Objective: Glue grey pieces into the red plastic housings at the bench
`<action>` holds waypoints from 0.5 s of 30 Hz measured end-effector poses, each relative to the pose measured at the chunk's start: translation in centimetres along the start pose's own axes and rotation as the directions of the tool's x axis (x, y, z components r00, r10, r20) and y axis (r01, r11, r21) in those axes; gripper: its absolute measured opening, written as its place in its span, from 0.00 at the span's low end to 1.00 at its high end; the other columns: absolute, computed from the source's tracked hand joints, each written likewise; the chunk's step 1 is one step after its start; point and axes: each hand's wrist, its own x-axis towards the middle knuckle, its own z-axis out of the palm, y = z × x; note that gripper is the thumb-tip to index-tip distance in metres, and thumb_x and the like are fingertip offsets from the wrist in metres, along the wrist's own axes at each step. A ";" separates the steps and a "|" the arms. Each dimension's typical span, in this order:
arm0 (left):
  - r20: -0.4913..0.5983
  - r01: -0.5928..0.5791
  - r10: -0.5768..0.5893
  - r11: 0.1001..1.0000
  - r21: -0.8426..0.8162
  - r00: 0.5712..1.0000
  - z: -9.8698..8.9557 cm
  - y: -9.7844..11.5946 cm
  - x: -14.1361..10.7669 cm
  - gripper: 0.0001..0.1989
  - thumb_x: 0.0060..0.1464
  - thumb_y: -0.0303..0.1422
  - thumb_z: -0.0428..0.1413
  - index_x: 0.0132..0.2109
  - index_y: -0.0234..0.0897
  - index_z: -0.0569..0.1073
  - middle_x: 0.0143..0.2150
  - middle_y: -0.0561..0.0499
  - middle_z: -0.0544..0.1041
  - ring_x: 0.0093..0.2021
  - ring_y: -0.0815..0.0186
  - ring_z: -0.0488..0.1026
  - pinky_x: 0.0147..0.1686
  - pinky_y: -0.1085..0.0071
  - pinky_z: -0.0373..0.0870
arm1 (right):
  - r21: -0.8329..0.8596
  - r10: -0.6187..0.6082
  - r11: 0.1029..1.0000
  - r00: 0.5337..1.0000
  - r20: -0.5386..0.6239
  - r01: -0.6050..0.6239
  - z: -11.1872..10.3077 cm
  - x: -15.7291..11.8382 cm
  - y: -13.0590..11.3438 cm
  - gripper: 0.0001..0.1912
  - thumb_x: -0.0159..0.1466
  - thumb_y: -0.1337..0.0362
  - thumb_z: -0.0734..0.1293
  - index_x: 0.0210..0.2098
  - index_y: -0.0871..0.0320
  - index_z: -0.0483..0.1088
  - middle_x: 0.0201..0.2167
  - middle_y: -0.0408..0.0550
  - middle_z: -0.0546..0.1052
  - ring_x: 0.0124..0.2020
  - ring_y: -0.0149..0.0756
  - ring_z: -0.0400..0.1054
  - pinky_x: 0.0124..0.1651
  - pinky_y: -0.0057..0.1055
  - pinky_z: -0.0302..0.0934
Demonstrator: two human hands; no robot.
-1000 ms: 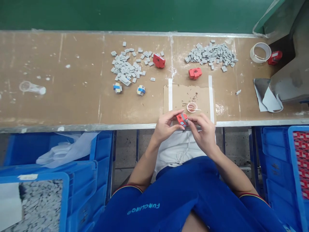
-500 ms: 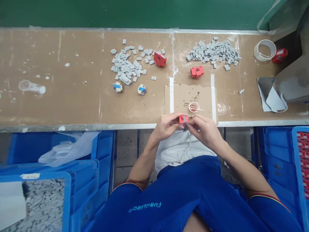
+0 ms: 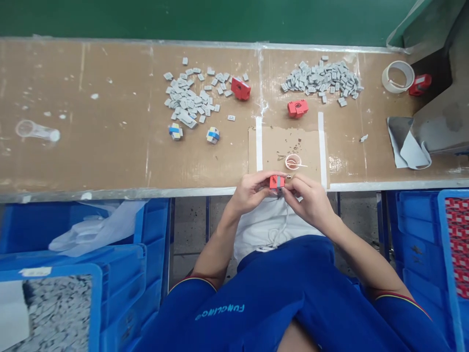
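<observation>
A small red and grey plastic block (image 3: 277,182) is held at the table's front edge, above my lap. My left hand (image 3: 252,190) is closed around its left side, thumb below and fingers above. The fingers of my right hand (image 3: 306,195) are pinched against its right side; whether they also hold a tiny part is hidden. Just beyond my hands stands a small clear cup (image 3: 293,162) with reddish-brown contents and a thin white stick across it. It rests on a cardboard sheet (image 3: 273,146) with dark bits scattered on it.
Grey tile pieces lie in a left pile (image 3: 190,98) and a right pile (image 3: 322,78). Red blocks (image 3: 297,108) and white-blue-yellow blocks (image 3: 213,135) sit nearby. A tape roll (image 3: 397,77) is at far right. Blue crates (image 3: 122,274) flank me below the table.
Both hands stay on the red and grey block with only slight finger movement. The whole view has shifted a little, so the things on the table appear slightly further left.
</observation>
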 end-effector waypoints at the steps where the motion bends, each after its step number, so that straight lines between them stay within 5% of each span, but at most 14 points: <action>1: -0.004 -0.009 0.010 1.000 0.007 1.000 -0.1 0.0 0.0 0.19 0.62 0.32 0.65 0.60 0.39 0.81 0.58 0.41 0.84 0.49 0.61 0.85 0.52 0.68 0.82 | 0.036 -0.002 0.999 1.000 -0.008 0.002 0.2 0.1 0.1 0.10 0.71 0.70 0.64 0.33 0.55 0.66 0.28 0.42 0.70 0.26 0.30 0.63 0.31 0.26 0.59; 8: 0.002 -0.056 0.056 0.998 0.020 0.998 -0.3 -0.3 0.1 0.19 0.60 0.35 0.68 0.58 0.39 0.82 0.57 0.40 0.85 0.55 0.56 0.83 0.54 0.67 0.80 | 0.058 0.027 0.998 0.999 -0.034 -0.025 1.0 -0.2 0.3 0.11 0.72 0.68 0.64 0.31 0.55 0.65 0.25 0.41 0.69 0.25 0.29 0.63 0.29 0.26 0.57; 15: -0.046 -0.019 0.018 0.999 -0.031 0.999 0.6 1.0 -0.2 0.22 0.58 0.40 0.69 0.58 0.41 0.82 0.55 0.41 0.86 0.51 0.55 0.86 0.54 0.64 0.82 | 0.070 0.010 0.997 1.000 -0.025 -0.009 -0.5 -0.5 -1.0 0.08 0.70 0.69 0.64 0.34 0.55 0.67 0.29 0.45 0.75 0.28 0.32 0.69 0.33 0.27 0.62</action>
